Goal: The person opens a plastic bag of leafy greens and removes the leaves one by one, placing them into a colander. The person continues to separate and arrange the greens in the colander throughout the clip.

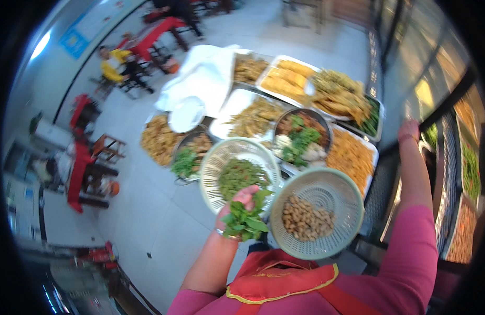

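Note:
My left hand [242, 201] holds a bunch of leafy green herbs [248, 222] over the near edge of a pale plastic colander [208, 179] with chopped green vegetables [238, 177] in it. Beside it, nearer my body, a second plastic colander [344, 220] holds peanuts in their shells [307, 218]. My right hand [408, 129] reaches far out to the right and rests at the dark frame [449, 100] of a glass panel; its fingers are blurred, and whether they grip the frame I cannot tell. Past the colanders stands a metal pot [331, 128] of meat, greens and garlic.
Trays of fried food [287, 78], small fish [260, 116] and orange shredded food [350, 157] crowd the area ahead, with a white cloth [207, 75] and a white plate [186, 114]. More food trays [470, 169] stand at right. A seated person [116, 67] is beyond, near red-covered tables.

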The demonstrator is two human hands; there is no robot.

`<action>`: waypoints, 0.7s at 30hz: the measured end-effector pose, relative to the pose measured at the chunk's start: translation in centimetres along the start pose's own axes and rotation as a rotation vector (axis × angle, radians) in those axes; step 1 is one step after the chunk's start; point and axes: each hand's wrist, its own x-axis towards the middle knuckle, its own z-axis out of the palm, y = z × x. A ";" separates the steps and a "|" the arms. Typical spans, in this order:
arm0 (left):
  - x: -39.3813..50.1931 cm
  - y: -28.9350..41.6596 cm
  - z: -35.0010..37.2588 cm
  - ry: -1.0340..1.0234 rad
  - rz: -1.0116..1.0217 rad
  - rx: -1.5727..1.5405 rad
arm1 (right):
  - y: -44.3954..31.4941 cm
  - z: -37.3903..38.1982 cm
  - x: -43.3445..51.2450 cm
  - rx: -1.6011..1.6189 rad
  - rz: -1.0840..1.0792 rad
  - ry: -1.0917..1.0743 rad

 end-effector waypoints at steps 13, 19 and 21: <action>-12.7 2.8 -7.7 0.274 0.064 -0.080 | -4.4 1.2 -12.1 0.048 0.099 -0.206; -20.5 4.2 -13.5 -0.164 0.122 -0.313 | -6.4 2.9 -20.5 0.044 0.057 -0.240; -22.8 4.5 -15.3 0.080 0.207 -0.271 | -7.0 3.1 -23.5 -0.030 0.081 -0.184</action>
